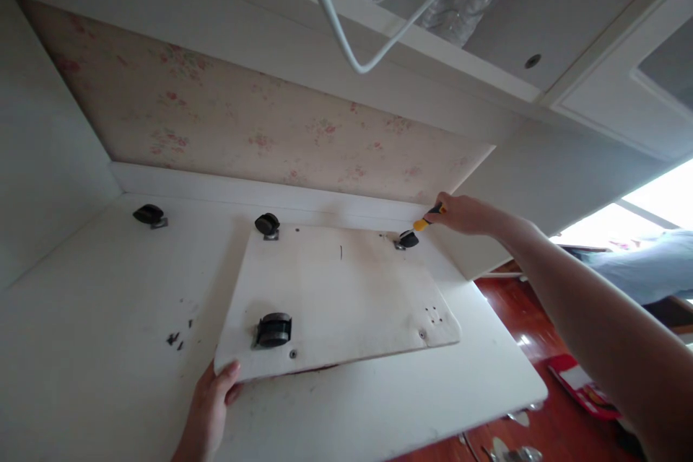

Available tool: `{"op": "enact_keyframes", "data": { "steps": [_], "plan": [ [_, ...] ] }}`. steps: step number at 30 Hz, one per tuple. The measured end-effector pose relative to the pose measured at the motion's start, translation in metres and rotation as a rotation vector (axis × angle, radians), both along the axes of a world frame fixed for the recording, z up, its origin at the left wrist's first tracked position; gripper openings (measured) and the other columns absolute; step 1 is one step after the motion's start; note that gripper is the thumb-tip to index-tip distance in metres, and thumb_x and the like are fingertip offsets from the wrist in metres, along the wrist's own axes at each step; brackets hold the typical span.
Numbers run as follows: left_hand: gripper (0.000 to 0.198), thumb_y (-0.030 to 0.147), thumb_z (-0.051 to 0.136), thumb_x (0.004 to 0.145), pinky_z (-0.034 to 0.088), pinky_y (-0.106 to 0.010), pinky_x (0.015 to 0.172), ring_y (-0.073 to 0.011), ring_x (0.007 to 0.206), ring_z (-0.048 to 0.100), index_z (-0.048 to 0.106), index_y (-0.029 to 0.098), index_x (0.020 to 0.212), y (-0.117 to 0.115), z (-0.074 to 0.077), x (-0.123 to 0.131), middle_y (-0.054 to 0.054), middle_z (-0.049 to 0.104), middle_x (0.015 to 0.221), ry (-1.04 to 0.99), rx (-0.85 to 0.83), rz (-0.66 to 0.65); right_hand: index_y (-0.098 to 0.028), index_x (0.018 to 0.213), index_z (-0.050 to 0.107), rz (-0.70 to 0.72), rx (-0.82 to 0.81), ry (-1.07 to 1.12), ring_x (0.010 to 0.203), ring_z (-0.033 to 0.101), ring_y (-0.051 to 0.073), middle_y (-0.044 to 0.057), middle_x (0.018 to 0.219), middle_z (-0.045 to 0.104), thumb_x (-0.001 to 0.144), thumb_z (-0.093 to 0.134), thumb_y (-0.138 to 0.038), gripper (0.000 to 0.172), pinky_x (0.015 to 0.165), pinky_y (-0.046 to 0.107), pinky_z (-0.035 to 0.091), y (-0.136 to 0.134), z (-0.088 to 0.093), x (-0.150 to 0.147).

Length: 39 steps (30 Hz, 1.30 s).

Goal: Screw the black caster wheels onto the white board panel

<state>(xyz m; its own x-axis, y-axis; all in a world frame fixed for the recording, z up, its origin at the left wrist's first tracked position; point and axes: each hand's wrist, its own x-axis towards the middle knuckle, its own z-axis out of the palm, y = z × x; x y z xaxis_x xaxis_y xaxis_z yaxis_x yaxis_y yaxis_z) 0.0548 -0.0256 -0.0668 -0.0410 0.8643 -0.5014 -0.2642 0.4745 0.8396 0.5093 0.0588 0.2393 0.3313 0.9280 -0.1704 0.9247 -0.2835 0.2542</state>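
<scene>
1. I see no containers; a flat white board with rounded corners lies mid-frame on the white desk.
2. My left hand grips the board's lower-left edge; my right hand holds a yellow-handled screwdriver at the far-right black caster.
3. Loose dark screws lie left of the board.

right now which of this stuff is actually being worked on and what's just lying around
In hand:
left hand steadying white board
right hand with yellow-handled screwdriver at far caster

Lying about:
loose screws
separate caster
red item on floor
</scene>
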Motion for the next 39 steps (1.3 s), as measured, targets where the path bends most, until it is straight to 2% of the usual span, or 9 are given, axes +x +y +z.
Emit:
{"op": "enact_keyframes", "data": {
  "steps": [11, 19, 23, 26, 30, 32, 35, 39],
  "plan": [
    [0.048, 0.053, 0.075, 0.059, 0.055, -0.033, 0.064, -0.0317, 0.092, 0.067, 0.068, 0.018, 0.091, 0.001, -0.006, -0.002, -0.012, 0.075, 0.094, 0.014, 0.007, -0.013, -0.014, 0.111, 0.062, 0.0, 0.034, -0.049, 0.083, 0.066, 0.028, 0.02, 0.099, 0.069, 0.091, 0.042, -0.061, 0.055, 0.065, 0.035, 0.044, 0.005, -0.006, -0.006],
    [0.046, 0.05, 0.076, 0.052, 0.055, -0.035, 0.062, -0.0329, 0.09, 0.068, 0.064, 0.022, 0.086, 0.003, -0.007, 0.003, -0.009, 0.075, 0.088, -0.03, -0.027, 0.054, -0.016, 0.094, 0.071, -0.066, 0.051, -0.132, 0.092, 0.066, 0.035, 0.021, 0.101, 0.07, 0.091, 0.034, -0.064, 0.061, 0.068, 0.041, 0.046, 0.008, -0.016, 0.005],
    [0.049, 0.05, 0.075, 0.053, 0.055, -0.033, 0.061, -0.0309, 0.088, 0.068, 0.064, 0.021, 0.09, 0.003, -0.011, 0.002, -0.01, 0.074, 0.091, 0.011, -0.038, 0.054, -0.017, 0.101, 0.069, -0.091, 0.063, -0.128, 0.089, 0.066, 0.035, 0.021, 0.099, 0.07, 0.089, 0.03, -0.071, 0.067, 0.068, 0.042, 0.046, 0.006, -0.013, -0.002],
    [0.049, 0.051, 0.076, 0.051, 0.055, -0.032, 0.059, -0.0293, 0.084, 0.067, 0.063, 0.02, 0.087, 0.003, -0.01, 0.001, -0.007, 0.074, 0.087, 0.01, -0.023, 0.051, -0.019, 0.113, 0.06, -0.095, 0.079, -0.084, 0.086, 0.066, 0.035, 0.019, 0.097, 0.07, 0.086, 0.033, -0.075, 0.068, 0.068, 0.043, 0.044, 0.003, -0.009, -0.007],
    [0.048, 0.053, 0.075, 0.053, 0.055, -0.032, 0.06, -0.0295, 0.083, 0.067, 0.066, 0.019, 0.086, 0.002, -0.008, 0.0, -0.007, 0.073, 0.081, 0.029, -0.015, 0.022, -0.019, 0.126, 0.045, 0.015, 0.04, 0.06, 0.079, 0.065, 0.028, 0.015, 0.097, 0.07, 0.085, 0.051, -0.057, 0.056, 0.065, 0.036, 0.043, -0.002, -0.004, -0.004],
    [0.05, 0.052, 0.074, 0.055, 0.056, -0.032, 0.063, -0.0299, 0.087, 0.068, 0.067, 0.017, 0.091, 0.002, -0.008, 0.0, -0.008, 0.074, 0.085, 0.032, -0.022, 0.018, -0.02, 0.123, 0.045, 0.078, -0.005, 0.078, 0.078, 0.064, 0.025, 0.014, 0.097, 0.069, 0.086, 0.053, -0.051, 0.049, 0.064, 0.034, 0.042, -0.005, -0.003, 0.0],
    [0.052, 0.052, 0.074, 0.056, 0.056, -0.033, 0.063, -0.0303, 0.09, 0.068, 0.067, 0.018, 0.094, 0.001, -0.009, 0.0, -0.008, 0.075, 0.088, 0.038, -0.031, 0.036, -0.02, 0.117, 0.051, 0.101, -0.018, -0.029, 0.082, 0.065, 0.028, 0.016, 0.099, 0.069, 0.087, 0.052, -0.055, 0.046, 0.064, 0.035, 0.041, -0.006, -0.003, 0.003],
    [0.054, 0.051, 0.075, 0.054, 0.057, -0.036, 0.065, -0.0334, 0.093, 0.068, 0.065, 0.02, 0.097, 0.001, -0.008, 0.001, -0.009, 0.075, 0.089, -0.016, -0.051, 0.052, -0.018, 0.114, 0.058, 0.099, 0.013, -0.086, 0.088, 0.065, 0.032, 0.018, 0.1, 0.07, 0.086, 0.048, -0.065, 0.055, 0.066, 0.038, 0.043, -0.002, -0.006, -0.001]
  ]
}}
